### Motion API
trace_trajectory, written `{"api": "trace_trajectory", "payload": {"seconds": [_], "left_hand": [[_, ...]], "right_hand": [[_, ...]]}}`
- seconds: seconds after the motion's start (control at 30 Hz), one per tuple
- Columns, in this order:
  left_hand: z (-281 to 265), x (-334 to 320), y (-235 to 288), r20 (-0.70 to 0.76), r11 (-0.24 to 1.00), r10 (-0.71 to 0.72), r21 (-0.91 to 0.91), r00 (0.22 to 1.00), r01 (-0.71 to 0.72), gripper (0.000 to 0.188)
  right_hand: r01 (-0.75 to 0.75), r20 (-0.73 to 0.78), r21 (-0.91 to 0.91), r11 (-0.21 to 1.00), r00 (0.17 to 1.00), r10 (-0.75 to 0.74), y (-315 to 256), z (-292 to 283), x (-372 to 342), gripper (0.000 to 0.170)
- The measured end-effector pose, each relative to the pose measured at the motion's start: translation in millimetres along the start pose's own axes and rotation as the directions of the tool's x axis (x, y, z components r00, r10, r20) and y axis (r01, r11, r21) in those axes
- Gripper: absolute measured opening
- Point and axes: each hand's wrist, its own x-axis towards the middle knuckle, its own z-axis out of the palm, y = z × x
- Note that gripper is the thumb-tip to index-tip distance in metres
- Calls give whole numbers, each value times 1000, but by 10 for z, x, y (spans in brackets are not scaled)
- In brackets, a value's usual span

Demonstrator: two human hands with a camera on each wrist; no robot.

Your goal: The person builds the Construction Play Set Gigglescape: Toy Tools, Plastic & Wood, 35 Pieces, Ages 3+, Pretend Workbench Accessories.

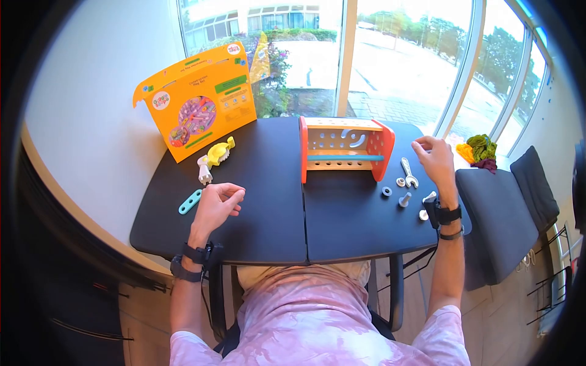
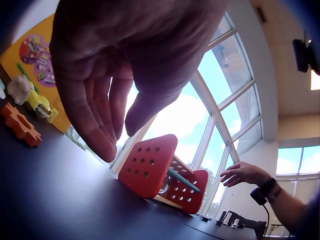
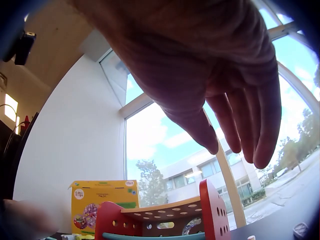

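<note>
My left hand (image 1: 218, 207) hovers over the left of the black table, fingers loosely bent with nothing in them. Near it lie a teal strip with holes (image 1: 190, 202), a white toy piece (image 1: 204, 169), a yellow toy piece (image 1: 220, 152) and an orange gear-shaped piece (image 2: 21, 125). My right hand (image 1: 436, 160) is raised above the right side, fingers relaxed and holding nothing. Below and beside it are a toy wrench (image 1: 409, 173), a grey ring (image 1: 386, 191), a grey bolt (image 1: 405, 200) and white pieces (image 1: 423, 215). Between the hands stands a toy workbench (image 1: 383, 152) with red ends and a teal rod (image 1: 345, 158).
A yellow-orange play set box (image 1: 235, 113) stands upright at the back left by the wall. Tall windows rise behind the table (image 1: 262, 226). At right, a grey padded chair (image 1: 506, 213) stands close to the table, with colourful cloth (image 1: 482, 149) beyond it.
</note>
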Motion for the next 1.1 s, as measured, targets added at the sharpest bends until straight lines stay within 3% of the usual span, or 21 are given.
{"api": "trace_trajectory", "payload": {"seconds": [0.3,0.4,0.5,0.6,0.7,0.8,0.83,0.93,1.1], "left_hand": [[-58,-88,-24,-35,1000,13,9,999,-13,25],[-88,-102,-16,-34,1000,16,15,999,-16,24],[-95,-124,2,-35,1000,18,9,999,-17,23],[-74,-131,18,-37,1000,23,6,999,-23,25],[-42,-158,21,-37,999,48,17,998,-48,23],[-19,-207,19,-34,990,112,86,993,-109,22],[-25,-249,54,-22,983,138,127,990,-134,23],[-13,-301,39,39,980,171,101,984,-174,34],[74,-300,45,72,976,204,61,976,-209,36]], "right_hand": [[-144,63,-49,988,987,147,156,-372,-329,18],[-27,34,-124,992,999,32,371,-363,-329,17],[59,133,-138,989,990,-40,390,-289,-282,17],[144,329,-242,959,943,-59,448,-61,-77,20],[-65,524,-348,935,814,251,425,213,232,26],[2,499,-486,874,822,275,712,601,429,33],[-102,483,-533,840,778,401,679,656,471,39],[-66,494,-548,834,779,386,886,884,568,45],[-188,451,-556,810,750,483,943,1022,656,42]]}}
